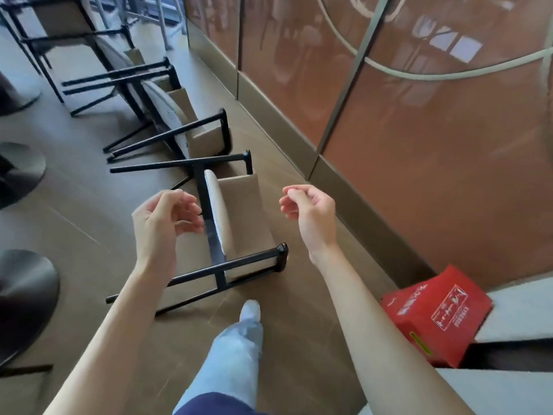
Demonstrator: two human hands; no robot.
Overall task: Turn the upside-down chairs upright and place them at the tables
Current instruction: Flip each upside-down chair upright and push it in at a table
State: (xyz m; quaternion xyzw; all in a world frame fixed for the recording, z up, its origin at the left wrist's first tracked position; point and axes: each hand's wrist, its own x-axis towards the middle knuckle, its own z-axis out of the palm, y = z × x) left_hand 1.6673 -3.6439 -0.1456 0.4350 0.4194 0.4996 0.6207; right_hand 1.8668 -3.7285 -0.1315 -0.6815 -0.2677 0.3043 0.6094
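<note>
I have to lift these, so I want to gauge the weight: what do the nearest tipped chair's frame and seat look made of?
The nearest chair's frame looks like black-painted metal tube: thin, straight bars with a faint sheen, though dark wood cannot be ruled out. Its seat pad looks upholstered in pale grey fabric or leatherette, rounded and soft-edged. The tan backrest appears smooth, possibly leatherette.

Chairs (227,211) along wall (419,145), box (440,319) right

One head-worn camera looks forward and down, close above the floor (299,339)
</note>
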